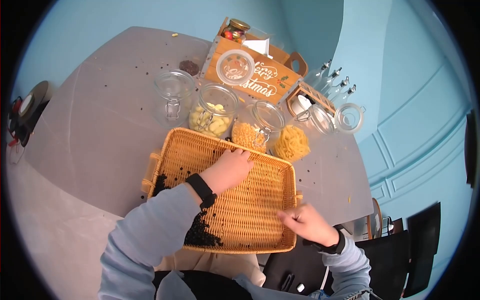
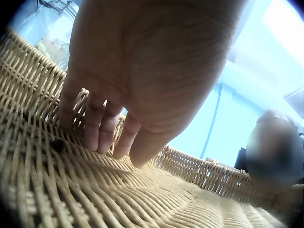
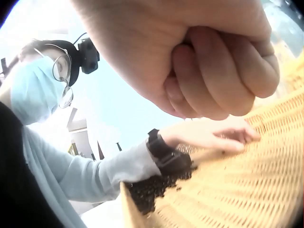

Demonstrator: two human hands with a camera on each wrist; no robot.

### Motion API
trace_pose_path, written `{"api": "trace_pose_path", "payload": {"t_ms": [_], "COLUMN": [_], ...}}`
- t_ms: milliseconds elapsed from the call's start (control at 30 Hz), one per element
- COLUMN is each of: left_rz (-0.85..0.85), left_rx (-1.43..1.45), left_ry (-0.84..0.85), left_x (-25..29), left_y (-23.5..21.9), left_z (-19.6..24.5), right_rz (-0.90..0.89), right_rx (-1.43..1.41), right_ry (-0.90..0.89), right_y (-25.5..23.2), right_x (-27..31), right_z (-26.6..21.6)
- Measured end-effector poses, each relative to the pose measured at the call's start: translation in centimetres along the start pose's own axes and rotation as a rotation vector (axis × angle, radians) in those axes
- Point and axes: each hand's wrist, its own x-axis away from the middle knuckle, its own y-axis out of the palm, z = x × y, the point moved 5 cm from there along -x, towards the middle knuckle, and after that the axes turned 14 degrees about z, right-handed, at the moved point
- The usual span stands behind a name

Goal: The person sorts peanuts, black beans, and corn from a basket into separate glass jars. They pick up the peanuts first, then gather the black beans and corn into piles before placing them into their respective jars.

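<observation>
A rectangular wicker basket (image 1: 255,205) lies before me, with small black beans (image 1: 201,234) heaped along its left and near-left side. My left hand (image 1: 229,169) reaches over them to the far side of the basket. In the left wrist view its fingers (image 2: 107,130) point down to the woven floor, and a single black bean (image 2: 58,145) lies beside them. Over the basket's right rim is my right hand (image 1: 311,225), its fingers (image 3: 218,71) curled into the palm in the right wrist view. Nothing shows inside that fist.
Behind the basket stand glass jars, one with pale yellow pieces (image 1: 210,122), one with corn kernels (image 1: 247,136), one with pasta (image 1: 291,144), plus a clear one (image 1: 172,107). Farther back are a wooden crate (image 1: 220,55) and several bottles (image 1: 330,82). Stray beans dot the grey table (image 1: 100,130).
</observation>
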Motion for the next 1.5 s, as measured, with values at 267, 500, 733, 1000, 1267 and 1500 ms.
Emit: {"api": "trace_pose_path", "payload": {"t_ms": [267,500,733,1000,1267,1500], "left_rz": [-0.004,-0.007,0.020,-0.028,-0.032,-0.012], "left_rx": [0.045,0.071,0.078,0.063,0.098,0.107], "left_ry": [-0.015,-0.003,-0.003,0.005,-0.018,-0.007], "left_x": [0.1,0.1,0.2,0.0,0.1,0.1], "left_y": [0.0,0.1,0.0,-0.1,-0.5,-0.5], "left_z": [-0.2,-0.3,-0.2,-0.2,-0.1,-0.1], "right_rz": [0.546,0.815,0.682,-0.154,-0.212,-0.205], "right_rx": [0.353,0.394,0.309,0.228,0.408,0.368], "right_ry": [-0.223,-0.252,-0.480,-0.299,-0.340,-0.367], "right_y": [-5.3,-6.2,-4.9,0.6,3.4,4.3], "right_x": [-8.9,-17.2,-14.1,-1.8,3.4,3.8], "right_z": [-4.4,-2.6,-3.9,0.2,2.9,3.2]}}
